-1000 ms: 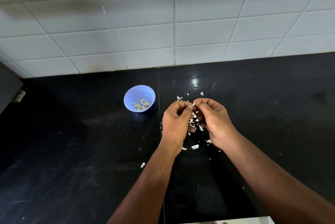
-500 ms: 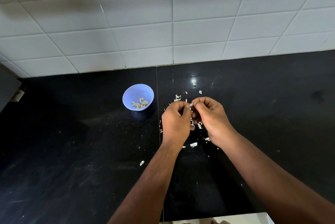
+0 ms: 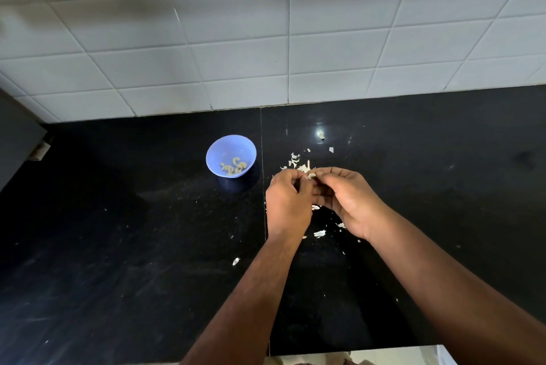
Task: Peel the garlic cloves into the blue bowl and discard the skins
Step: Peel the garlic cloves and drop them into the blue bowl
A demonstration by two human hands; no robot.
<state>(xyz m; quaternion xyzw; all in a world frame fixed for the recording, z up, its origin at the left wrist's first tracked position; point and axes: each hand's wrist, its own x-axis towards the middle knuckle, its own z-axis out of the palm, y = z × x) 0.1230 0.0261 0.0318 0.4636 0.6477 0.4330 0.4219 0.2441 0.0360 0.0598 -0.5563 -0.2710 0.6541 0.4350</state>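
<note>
- Nearest you, in the lower middle of the frame, loose garlic skins (image 3: 319, 233) lie scattered on the black counter (image 3: 118, 261); your forearms pass right over them, so a sweep of a sleeve or wrist could push flakes off the front edge and make the discarding harder.
- At centre frame, your left hand (image 3: 288, 205) and right hand (image 3: 350, 202) are curled together, fingers pinching a small garlic clove (image 3: 311, 175) between them. It is tiny and likely slick once bared, so a hard pull on the skin could shoot it onto the counter among the flakes.
- Peeling above that pile, you may carry clinging skin along with the clove.
- Farther off, left of centre, the blue bowl (image 3: 217, 144) holds several peeled cloves (image 3: 233, 168). It looks light, and sits apart from your hands: a tossed clove could miss, and a knock could tip it.
</note>
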